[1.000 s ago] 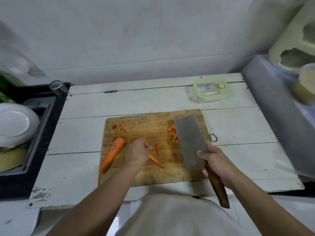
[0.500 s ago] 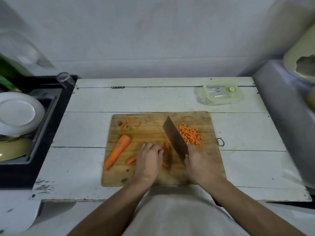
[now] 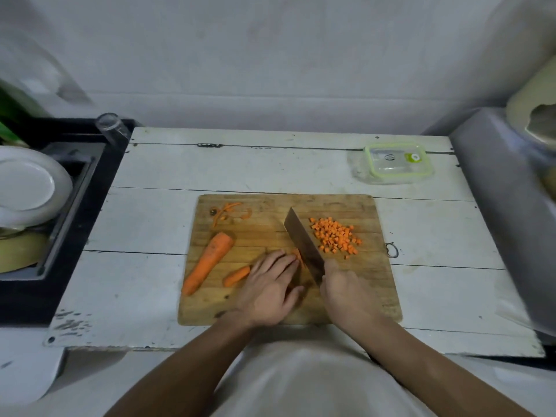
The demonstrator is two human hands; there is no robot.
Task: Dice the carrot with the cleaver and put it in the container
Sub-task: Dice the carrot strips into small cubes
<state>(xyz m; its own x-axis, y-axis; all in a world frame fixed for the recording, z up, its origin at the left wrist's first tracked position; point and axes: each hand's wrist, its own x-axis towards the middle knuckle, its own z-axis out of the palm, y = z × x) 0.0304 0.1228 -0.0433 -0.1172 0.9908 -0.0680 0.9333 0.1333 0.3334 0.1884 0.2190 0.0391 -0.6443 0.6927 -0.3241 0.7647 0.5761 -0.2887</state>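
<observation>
On the wooden cutting board (image 3: 346,302) my right hand (image 3: 346,293) grips the cleaver (image 3: 302,239) by its handle, the blade standing on edge with its edge on the board. My left hand (image 3: 270,284) lies to the left of the blade, its fingers pressing down carrot strips (image 3: 298,254) that it mostly hides. A pile of carrot dice (image 3: 335,237) lies to the right of the blade. A large carrot piece (image 3: 209,261) and a short piece (image 3: 237,275) lie on the board's left half. The lidded clear container (image 3: 397,162) with a green rim stands at the table's back right.
Carrot peelings (image 3: 225,212) lie at the board's back left corner. A black sink (image 3: 72,188) with a white plate (image 3: 28,185) and a glass (image 3: 109,126) is left of the white table (image 3: 168,170). A grey appliance (image 3: 499,188) borders the right side.
The cleaver turned from flat, pushing dice rightward, to upright beside my left hand. My left hand moved onto the strips; since half a second ago, little has shifted.
</observation>
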